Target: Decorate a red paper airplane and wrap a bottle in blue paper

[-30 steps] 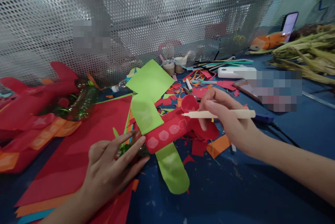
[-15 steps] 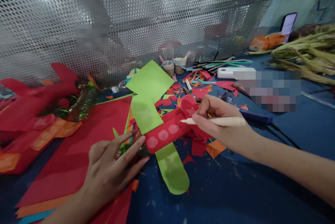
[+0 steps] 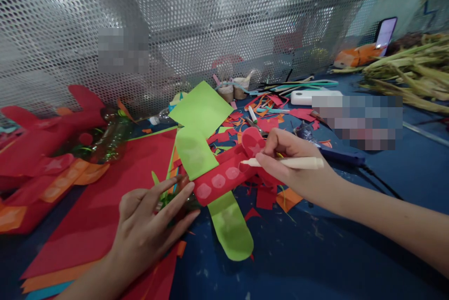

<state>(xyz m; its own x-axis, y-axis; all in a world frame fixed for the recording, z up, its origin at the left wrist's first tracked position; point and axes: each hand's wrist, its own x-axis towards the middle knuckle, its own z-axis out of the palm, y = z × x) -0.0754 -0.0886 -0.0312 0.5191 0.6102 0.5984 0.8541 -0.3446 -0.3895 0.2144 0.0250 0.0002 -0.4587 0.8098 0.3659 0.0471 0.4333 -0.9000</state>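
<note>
A toy airplane (image 3: 224, 179) made from a plastic bottle wrapped in red paper lies tilted in the middle. It has green paper wings (image 3: 232, 227) and a row of pale, round window shapes along its side. My left hand (image 3: 150, 225) is closed around its bare bottle end, with the fingertips at the edge of the red paper. In my right hand (image 3: 291, 157) is a white marker (image 3: 301, 163), pinched between thumb and fingers. The marker's tip touches the red side at a darker round mark beside the pale windows. My right fingers partly cover the red tail.
Red paper sheets (image 3: 94, 215) lie under my left arm, and a green sheet (image 3: 201, 108) sits behind the plane. Paper scraps (image 3: 266, 197) and a blue glue gun (image 3: 340, 154) are near my right hand. Finished-looking red planes (image 3: 52, 136) stand left, before a perforated metal screen (image 3: 196, 14).
The right hand and marker have shifted very slightly, with the marker's back end a little further left. The left hand and the plane stay in place.
</note>
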